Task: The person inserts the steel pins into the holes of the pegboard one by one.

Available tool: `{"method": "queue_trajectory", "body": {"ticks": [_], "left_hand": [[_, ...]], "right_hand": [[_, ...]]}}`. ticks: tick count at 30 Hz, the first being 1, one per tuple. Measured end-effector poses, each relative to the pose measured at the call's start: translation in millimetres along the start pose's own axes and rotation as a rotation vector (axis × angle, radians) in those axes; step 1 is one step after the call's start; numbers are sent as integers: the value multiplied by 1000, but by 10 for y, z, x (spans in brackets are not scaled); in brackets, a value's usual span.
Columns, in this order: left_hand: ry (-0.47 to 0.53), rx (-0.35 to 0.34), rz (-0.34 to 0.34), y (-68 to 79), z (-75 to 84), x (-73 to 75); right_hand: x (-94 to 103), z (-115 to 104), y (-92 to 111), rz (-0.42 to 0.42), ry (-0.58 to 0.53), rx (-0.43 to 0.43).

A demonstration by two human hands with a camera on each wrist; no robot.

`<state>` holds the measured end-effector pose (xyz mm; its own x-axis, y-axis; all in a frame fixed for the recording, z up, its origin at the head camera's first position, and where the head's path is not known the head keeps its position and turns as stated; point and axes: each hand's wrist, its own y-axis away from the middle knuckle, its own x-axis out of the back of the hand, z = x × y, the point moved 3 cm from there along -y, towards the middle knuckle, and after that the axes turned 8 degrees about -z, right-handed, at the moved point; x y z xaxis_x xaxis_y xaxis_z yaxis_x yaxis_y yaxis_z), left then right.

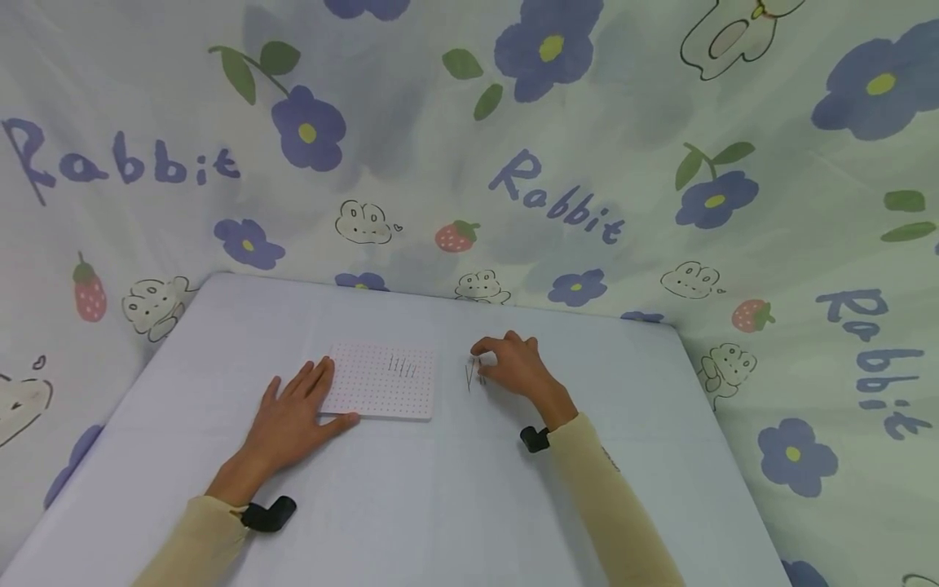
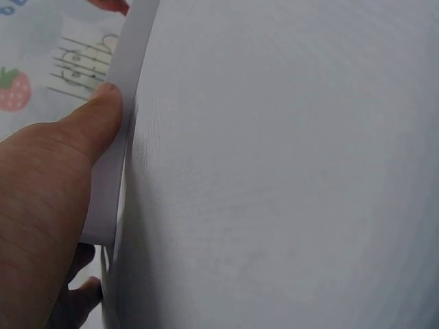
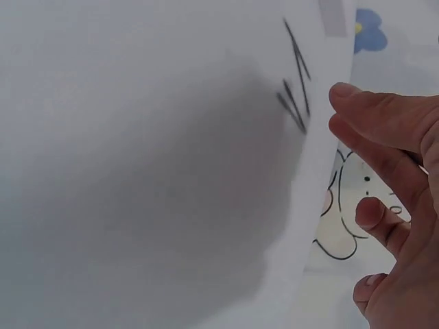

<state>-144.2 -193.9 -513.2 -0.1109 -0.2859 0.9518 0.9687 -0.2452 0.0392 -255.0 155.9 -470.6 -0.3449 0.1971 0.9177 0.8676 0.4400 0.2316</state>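
White cloth covers the table (image 1: 469,497), and a flower-and-rabbit print fabric (image 1: 411,183) rises behind it. A pale board (image 1: 359,395) dotted with holes lies left of centre, bearing a short row of thin black sticks (image 1: 402,366). They stand up from it, roughly parallel. On the table just right of the board lie loose sticks (image 1: 469,377), partly behind the right hand (image 1: 519,368) in the head view. Their long axes run roughly from near to far, and the right wrist view shows them in two narrow V shapes. The right hand reaches over them, palm down, fingers loosely bent, with nothing visible between finger and thumb. The left hand (image 1: 288,420) lies with fingers extended, touching the board's left side, thumb along its near edge.
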Motion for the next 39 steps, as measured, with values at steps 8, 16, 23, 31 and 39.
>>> {"method": "queue_trajectory", "body": {"ticks": [8, 16, 23, 31, 39], "left_hand": [[-8, 1, -2, 11, 4, -12], [-14, 5, -8, 22, 8, -1], [-12, 5, -11, 24, 11, 0], [-2, 0, 0, 19, 24, 18], [-2, 4, -4, 2, 18, 18]], "right_hand": [[-70, 58, 37, -40, 26, -29], [-118, 92, 49, -26, 25, -43], [-134, 105, 61, 0, 31, -25], [-122, 91, 71, 4, 25, 33], [-119, 88, 58, -4, 40, 65]]}}
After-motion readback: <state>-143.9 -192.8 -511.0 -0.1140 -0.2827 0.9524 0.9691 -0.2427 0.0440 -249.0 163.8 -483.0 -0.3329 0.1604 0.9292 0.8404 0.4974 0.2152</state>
